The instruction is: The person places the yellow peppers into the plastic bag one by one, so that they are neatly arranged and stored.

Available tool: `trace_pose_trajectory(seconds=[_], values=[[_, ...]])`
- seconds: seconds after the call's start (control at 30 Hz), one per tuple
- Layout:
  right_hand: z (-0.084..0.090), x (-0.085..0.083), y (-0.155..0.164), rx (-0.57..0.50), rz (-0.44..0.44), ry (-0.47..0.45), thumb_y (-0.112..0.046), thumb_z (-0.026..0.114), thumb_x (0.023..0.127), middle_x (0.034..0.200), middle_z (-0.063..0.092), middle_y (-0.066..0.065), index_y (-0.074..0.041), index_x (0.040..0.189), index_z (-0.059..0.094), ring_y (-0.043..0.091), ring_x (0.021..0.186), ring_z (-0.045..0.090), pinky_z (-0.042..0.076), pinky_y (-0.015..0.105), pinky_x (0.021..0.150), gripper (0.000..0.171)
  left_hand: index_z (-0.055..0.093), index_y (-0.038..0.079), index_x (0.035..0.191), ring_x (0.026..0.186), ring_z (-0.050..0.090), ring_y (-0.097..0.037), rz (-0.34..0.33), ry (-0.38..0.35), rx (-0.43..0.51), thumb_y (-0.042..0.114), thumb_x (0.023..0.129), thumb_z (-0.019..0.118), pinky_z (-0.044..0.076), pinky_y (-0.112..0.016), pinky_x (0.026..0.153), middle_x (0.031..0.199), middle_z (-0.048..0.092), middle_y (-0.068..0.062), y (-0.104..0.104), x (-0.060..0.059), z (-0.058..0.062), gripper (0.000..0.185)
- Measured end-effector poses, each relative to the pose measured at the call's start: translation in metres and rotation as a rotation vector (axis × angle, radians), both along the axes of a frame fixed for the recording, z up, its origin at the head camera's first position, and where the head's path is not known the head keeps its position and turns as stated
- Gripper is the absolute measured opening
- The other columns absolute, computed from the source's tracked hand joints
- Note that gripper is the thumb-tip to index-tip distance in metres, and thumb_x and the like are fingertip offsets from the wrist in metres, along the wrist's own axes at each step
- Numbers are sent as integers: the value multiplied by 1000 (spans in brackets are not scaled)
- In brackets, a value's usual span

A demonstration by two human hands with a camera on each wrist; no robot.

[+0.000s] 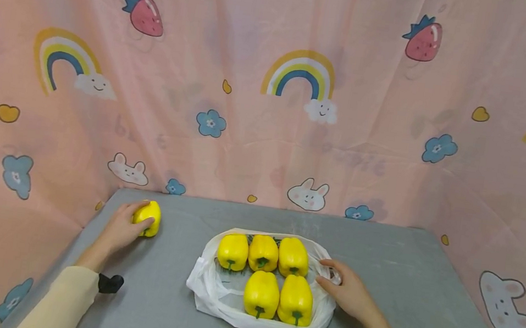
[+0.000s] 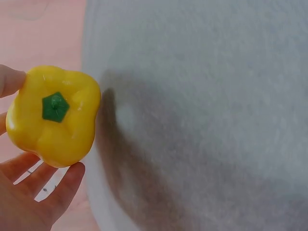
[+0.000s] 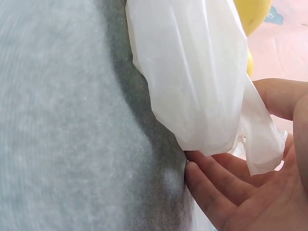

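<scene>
So far, five yellow peppers (image 1: 264, 275) lie inside the white plastic bag (image 1: 216, 291), three in a back row and two in front, stems toward the person. The bag sits open and flat in the middle of the grey table (image 1: 425, 296).

A sixth pepper (image 1: 148, 218) is well apart from the rest, near the table's far left corner. The left hand (image 1: 121, 231) has its grip around it: in the left wrist view the fingers (image 2: 57, 187) curl under the fruit and a fingertip presses its upper side, the green stem end facing the camera. Whether it rests on the table or is just lifted cannot be told.

The right hand (image 1: 350, 294) is at the bag's right edge, and the right wrist view shows its grip gathered on a fold of the thin plastic (image 3: 260, 139), thumb over it and fingers beneath.

Judging from this, the bagging looks nearly done: five are in, and one is left outside, already in hand. There is a gap in the front row beside the two peppers, which seems the likely room for it.
</scene>
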State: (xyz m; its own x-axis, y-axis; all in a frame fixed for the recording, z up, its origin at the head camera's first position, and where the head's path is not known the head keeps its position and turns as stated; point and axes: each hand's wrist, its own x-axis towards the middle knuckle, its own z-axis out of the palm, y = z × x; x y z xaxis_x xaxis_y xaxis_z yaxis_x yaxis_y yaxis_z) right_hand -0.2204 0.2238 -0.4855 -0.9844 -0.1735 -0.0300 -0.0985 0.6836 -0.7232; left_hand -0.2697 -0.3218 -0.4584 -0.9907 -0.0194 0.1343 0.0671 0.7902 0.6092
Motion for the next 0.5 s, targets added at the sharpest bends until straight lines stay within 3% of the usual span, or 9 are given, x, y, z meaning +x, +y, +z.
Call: trace_pose_trajectory(seconds=[0.5], values=[[0, 0, 0, 5, 5, 4, -37, 67, 98, 144, 54, 23, -5, 141, 57, 47, 136, 45, 36, 67, 107, 54, 47, 5, 149, 120, 47, -43, -50, 40, 3, 32, 100, 65, 40, -62, 103, 140, 47, -27, 29, 4, 6, 58]])
